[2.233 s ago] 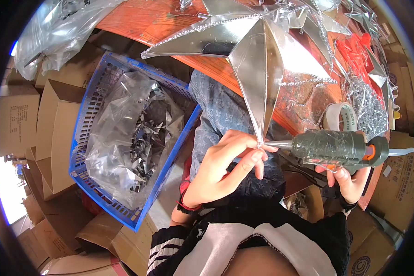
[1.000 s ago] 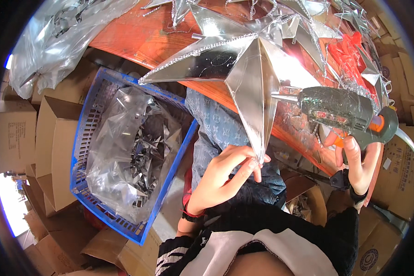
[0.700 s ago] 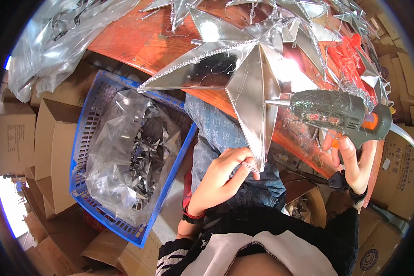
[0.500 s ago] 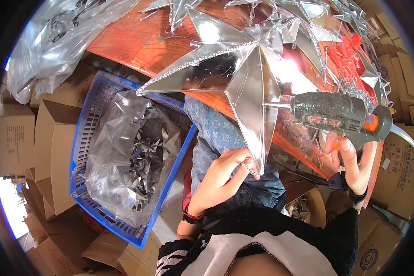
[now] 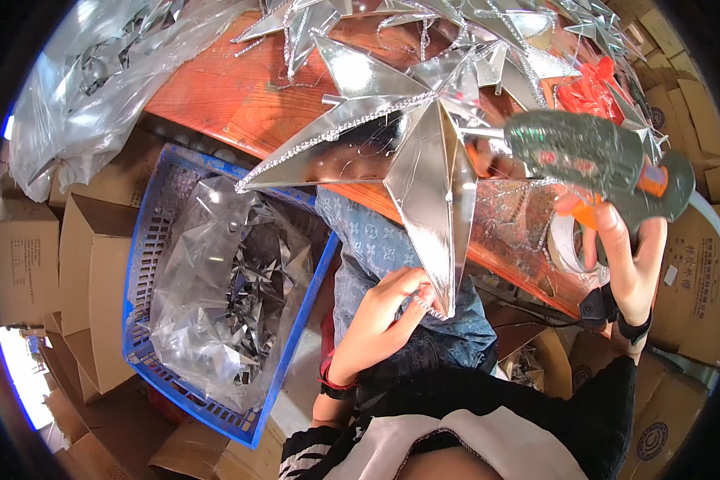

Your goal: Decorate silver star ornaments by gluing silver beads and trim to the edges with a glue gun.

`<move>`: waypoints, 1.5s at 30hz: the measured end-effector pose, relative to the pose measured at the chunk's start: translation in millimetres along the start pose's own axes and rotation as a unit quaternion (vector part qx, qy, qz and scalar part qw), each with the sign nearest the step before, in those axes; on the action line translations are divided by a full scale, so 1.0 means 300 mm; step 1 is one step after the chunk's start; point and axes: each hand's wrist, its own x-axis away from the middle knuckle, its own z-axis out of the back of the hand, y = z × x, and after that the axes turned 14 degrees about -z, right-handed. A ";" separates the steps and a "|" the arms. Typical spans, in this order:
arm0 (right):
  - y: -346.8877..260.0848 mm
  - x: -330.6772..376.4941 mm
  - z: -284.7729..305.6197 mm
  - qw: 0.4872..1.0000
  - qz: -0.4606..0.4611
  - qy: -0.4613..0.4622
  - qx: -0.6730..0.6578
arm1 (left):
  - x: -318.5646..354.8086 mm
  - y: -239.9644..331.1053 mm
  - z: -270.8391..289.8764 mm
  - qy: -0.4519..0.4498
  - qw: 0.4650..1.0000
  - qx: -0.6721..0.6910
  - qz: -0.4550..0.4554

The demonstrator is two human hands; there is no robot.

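A large mirrored silver star reaches over the near edge of the wooden table, one point aimed down toward me. My left hand pinches that lower tip, together with the loose end of a silver bead string. More beading is fixed along the star's upper-left edge. In my right hand is a dark green hot glue gun, fingers wrapped round its handle by the orange trigger. The gun's nozzle is near the star's upper right ridge; whether it touches cannot be told.
More silver stars and a red plastic bag crowd the reddish wooden table. A roll of tape lies near my right hand. Left of my legs stands a blue basket holding bagged silver pieces. Cardboard boxes surround the place.
My right hand has raised the glue gun, its nozzle moving up along the star from the middle of the lower point. The left hand keeps its pinch on the tip, shifted slightly.
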 end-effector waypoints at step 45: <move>-0.045 -0.062 0.000 0.998 0.002 -0.054 0.013 | 0.017 -0.020 0.010 0.020 1.000 0.000 -0.002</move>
